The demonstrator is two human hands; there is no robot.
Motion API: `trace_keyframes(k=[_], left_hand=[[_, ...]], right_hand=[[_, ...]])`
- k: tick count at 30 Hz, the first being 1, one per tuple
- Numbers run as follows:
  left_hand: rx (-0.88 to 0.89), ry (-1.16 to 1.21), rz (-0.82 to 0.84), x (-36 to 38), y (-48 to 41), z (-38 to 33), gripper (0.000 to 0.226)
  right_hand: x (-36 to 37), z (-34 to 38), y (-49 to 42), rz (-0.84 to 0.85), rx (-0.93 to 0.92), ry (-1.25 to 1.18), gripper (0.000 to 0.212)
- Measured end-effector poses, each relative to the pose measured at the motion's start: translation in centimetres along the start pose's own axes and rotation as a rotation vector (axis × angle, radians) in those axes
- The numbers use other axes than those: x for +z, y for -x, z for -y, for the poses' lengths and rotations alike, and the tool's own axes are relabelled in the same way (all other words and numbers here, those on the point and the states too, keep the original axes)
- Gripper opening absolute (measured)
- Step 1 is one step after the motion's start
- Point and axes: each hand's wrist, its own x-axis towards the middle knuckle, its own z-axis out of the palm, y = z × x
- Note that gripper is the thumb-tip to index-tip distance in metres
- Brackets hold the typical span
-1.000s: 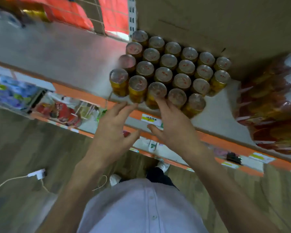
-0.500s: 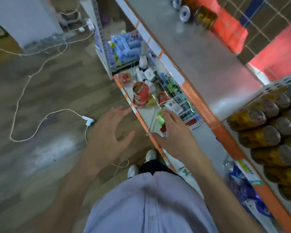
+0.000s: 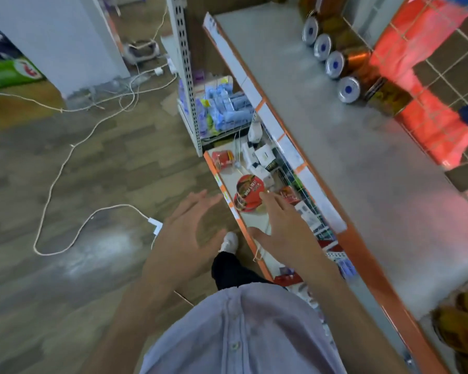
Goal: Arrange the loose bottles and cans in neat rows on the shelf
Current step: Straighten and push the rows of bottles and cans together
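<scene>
Four cans [image 3: 335, 64] lie sideways, silver ends toward the shelf [image 3: 341, 168] edge.

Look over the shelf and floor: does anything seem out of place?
Four cans at the back of the grey shelf appear to lie on their sides, ends facing out, rather than standing in neat rows. A white cable also trails loose across the floor.
</scene>
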Motion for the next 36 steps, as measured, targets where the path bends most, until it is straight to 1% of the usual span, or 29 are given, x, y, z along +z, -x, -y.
trace_keyframes(k=[2, 5, 8, 12, 15, 18, 22, 26, 30, 33, 36], left_hand=[[0.05, 0.002, 0.008, -1.5, -4.1, -0.6, 0.055], [0.126, -0.044, -0.047, -3.5, -10.4, -0.7, 0.049], [0.136, -0.05, -0.081, -5.5, -14.6, -0.7, 0.047], [0.135, -0.025, -0.053, -6.6, -19.4, 0.6, 0.046], [0.149, 0.027, -0.039, -6.3, -23.8, 1.3, 0.048], [0.197, 0.102, 0.073, -5.4, -29.3, 1.1, 0.047], [0.38, 0.101, 0.21, -5.9, -37.3, 0.5, 0.052], [0.474, 0.096, 0.311, -8.5, -45.2, 0.5, 0.058], [0.472, 0.079, 0.33, -11.5, -51.7, 0.9, 0.054], [0.466, 0.056, 0.335, -12.8, -54.9, 1.0, 0.054], [0.43, 0.089, 0.349, -12.9, -57.1, 1.4, 0.054]], right_hand=[[-1.6, 0.2, -2.8, 0.0, 0.023, -0.052, 0.073], [-4.4, 0.7, -7.0, -0.051, 0.035, -0.065, 0.075], [-6.8, 1.3, -10.0, -0.093, 0.036, -0.117, 0.074], [-9.8, 2.0, -13.4, -0.118, 0.054, -0.142, 0.067], [-11.5, 2.1, -16.0, -0.19, 0.101, -0.186, 0.065], [-12.8, 1.9, -18.6, -0.264, 0.162, -0.201, 0.063], [-15.1, 2.1, -22.6, -0.417, 0.255, -0.227, 0.061], [-17.6, 4.0, -27.2, -0.435, 0.372, -0.308, 0.063], [-20.4, 5.0, -31.7, -0.482, 0.422, -0.257, 0.066], [-22.6, 5.0, -34.7, -0.504, 0.411, -0.22, 0.067], [-25.3, 4.3, -37.6, -0.563, 0.392, -0.149, 0.065]])
